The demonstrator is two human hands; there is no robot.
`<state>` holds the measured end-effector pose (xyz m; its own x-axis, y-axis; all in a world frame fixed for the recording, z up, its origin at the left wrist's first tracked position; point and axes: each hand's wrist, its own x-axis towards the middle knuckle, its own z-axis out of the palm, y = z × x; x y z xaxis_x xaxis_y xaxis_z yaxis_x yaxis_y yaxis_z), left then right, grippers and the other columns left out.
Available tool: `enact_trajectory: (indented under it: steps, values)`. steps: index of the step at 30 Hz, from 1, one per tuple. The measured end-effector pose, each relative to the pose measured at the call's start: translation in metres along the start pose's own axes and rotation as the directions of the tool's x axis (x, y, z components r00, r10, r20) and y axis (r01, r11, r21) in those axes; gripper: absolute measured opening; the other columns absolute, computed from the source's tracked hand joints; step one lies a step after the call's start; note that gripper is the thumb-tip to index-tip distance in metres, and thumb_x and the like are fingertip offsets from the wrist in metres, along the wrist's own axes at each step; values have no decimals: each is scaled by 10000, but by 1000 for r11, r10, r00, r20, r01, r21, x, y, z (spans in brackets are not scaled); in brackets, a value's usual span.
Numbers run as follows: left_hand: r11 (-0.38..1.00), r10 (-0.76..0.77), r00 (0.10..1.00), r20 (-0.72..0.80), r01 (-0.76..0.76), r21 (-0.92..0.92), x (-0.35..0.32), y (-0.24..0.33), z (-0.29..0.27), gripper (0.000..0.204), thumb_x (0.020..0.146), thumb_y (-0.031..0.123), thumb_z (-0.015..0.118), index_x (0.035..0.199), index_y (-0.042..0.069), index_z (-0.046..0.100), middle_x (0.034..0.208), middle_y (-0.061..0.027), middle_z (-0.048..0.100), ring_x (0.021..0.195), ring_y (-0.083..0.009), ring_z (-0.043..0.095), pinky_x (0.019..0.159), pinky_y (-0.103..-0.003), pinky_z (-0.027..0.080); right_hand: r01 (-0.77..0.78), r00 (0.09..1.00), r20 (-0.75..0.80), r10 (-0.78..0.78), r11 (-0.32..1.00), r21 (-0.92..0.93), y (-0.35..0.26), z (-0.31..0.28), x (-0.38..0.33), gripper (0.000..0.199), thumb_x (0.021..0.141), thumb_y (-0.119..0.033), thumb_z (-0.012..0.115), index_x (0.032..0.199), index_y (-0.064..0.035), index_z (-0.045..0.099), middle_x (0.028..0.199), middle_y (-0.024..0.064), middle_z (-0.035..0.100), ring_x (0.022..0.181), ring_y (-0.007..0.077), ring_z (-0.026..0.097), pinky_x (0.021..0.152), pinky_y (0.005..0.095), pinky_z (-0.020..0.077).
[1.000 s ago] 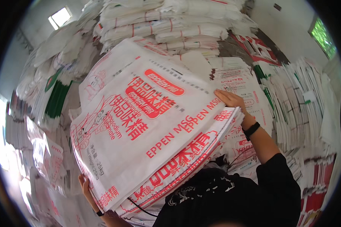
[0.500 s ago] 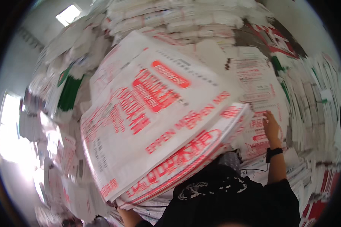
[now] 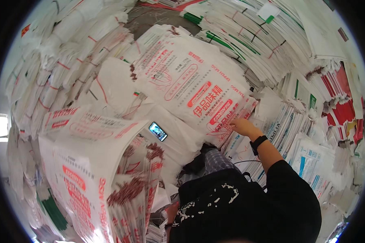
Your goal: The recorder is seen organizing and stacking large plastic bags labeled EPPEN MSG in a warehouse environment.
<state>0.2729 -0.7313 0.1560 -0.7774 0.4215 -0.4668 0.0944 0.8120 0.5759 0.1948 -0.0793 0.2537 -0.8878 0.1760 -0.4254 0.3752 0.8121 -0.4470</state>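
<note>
A thick bundle of white sacks [image 3: 109, 190] with red print is seen at 7 o'clock, standing on edge with its frayed open ends turned toward the middle of the view. Its lower edge runs down beside the person's dark jacket [image 3: 239, 206]. The left hand [image 3: 171, 214] is glimpsed only as a small patch at 6 o'clock, just under the bundle's lower corner and against the jacket; whether it is gripping the bundle cannot be told, since the fingers are hidden.

The right hand [image 3: 240, 126] is stretched out toward 3 o'clock from the centre, with a black wristband [image 3: 258, 143] on the wrist. Its fingers are laid flat and close together on the lower edge of a large printed sack [image 3: 190, 85] that lies spread at 12 o'clock, on top of a heap of others. The hand is seen touching that edge; nothing is closed in it.

A phone [image 3: 158, 131] with a lit screen is lying near the centre, on plain white sacks between the bundle and the printed sack, apart from both hands.

Stacks of flat sacks are piled all round: tied white bundles [image 3: 69, 60] at 10 o'clock, stacks with green stripes [image 3: 247, 36] at 1 o'clock, red-edged stacks [image 3: 340, 105] at 3 o'clock, and sacks with blue print [image 3: 308, 158] at 4 o'clock. A patch of checked cloth [image 3: 215, 160] is seen just above the jacket.
</note>
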Motion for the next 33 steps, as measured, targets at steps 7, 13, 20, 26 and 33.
enact_trajectory:
  steps: [7, 13, 20, 26, 33]
  values:
    - [867, -264, 965, -8, 233, -441, 228, 152, -40, 234, 930, 160, 598, 1105, 8, 635, 991, -124, 695, 839, -200, 675, 707, -306, 527, -34, 995, -89, 51, 983, 183, 37, -7, 9, 286, 877, -160, 583, 1131, -65, 672, 1063, 152, 684, 998, 316, 640, 864, 402, 501]
    - [979, 99, 981, -165, -126, -158, 397, 283, -39, 291, 933, 199, 616, 1143, -3, 628, 1031, -134, 692, 935, -236, 662, 837, -327, 509, -121, 992, 1, 129, 931, 343, 54, 11, 7, 303, 873, -160, 618, 1160, -75, 669, 1050, 165, 691, 948, 306, 662, 836, 394, 515]
    - [975, 209, 974, -93, -215, -63, 551, 286, 16, 438, 923, 233, 624, 1284, -2, 546, 1227, -194, 622, 1102, -306, 617, 940, -390, 489, -73, 989, -52, 136, 771, 633, 61, 10, 52, 315, 883, -153, 639, 1184, -61, 652, 1076, 166, 689, 947, 286, 680, 818, 378, 527]
    - [904, 381, 912, -150, -334, 268, 652, 273, 57, 551, 945, 282, 578, 1404, 12, 436, 1452, -257, 403, 1333, -451, 366, 1127, -484, 284, -110, 916, -240, 320, 779, 618, 89, 14, 167, 382, 903, -173, 602, 1270, -70, 586, 1166, 170, 650, 1056, 324, 632, 893, 390, 500]
    - [904, 210, 879, -429, -7, 427, 763, 344, 73, 598, 984, 392, 471, 1494, 114, 328, 1572, -208, 194, 1428, -475, 171, 1103, -653, 204, -60, 892, -351, 286, 843, 535, 126, -34, 283, 406, 903, -161, 608, 1294, -65, 556, 1178, 163, 636, 1079, 342, 609, 914, 397, 488]
